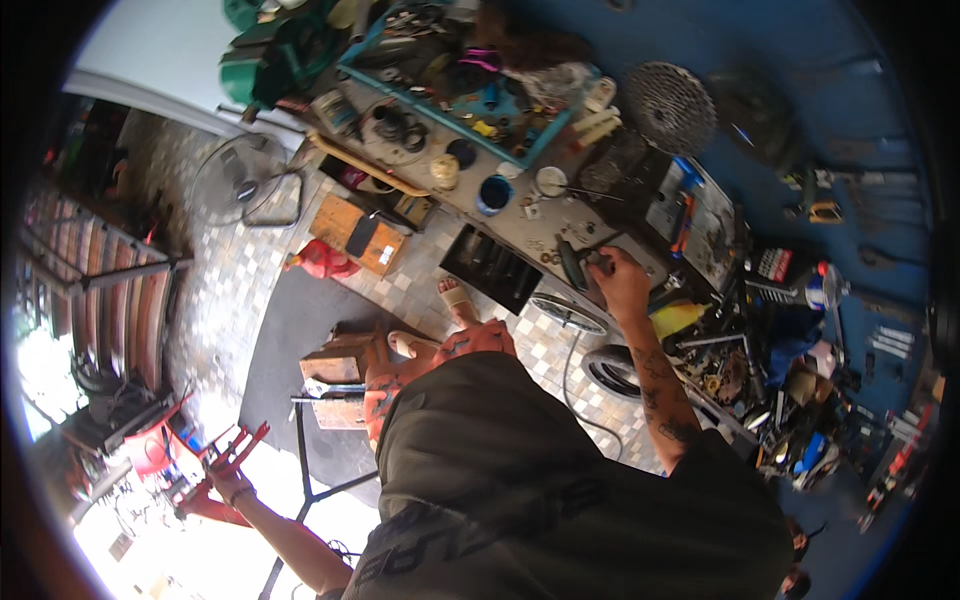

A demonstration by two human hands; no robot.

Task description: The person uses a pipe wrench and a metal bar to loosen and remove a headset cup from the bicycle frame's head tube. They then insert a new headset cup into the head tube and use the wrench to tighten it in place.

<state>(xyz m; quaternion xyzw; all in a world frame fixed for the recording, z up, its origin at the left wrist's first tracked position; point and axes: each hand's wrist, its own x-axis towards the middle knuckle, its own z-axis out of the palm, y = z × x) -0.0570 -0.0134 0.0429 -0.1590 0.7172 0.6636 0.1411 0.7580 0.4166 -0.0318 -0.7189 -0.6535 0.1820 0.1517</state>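
At the lower left, my left hand (228,482) is closed round a red bicycle frame (238,450) with forked tubes. My right hand (622,282) is stretched out over the workbench (515,222) near its front edge. Its fingers are bent round a small dark tool (600,264), whose kind I cannot make out. Just left of these fingers lies a dark green handle-like thing (570,266). Small metal parts (540,246) are scattered beside it. A blue cup (494,194) and a white tub (549,181) stand farther back on the bench.
A teal tray (520,158) full of small parts sits at the back. An open black drawer (490,268) juts from the bench. A wheel (568,313) and a tyre (612,372) are below it. Piled tools are at right, a fan (240,185) at left, a black stand (303,450) beside my legs.
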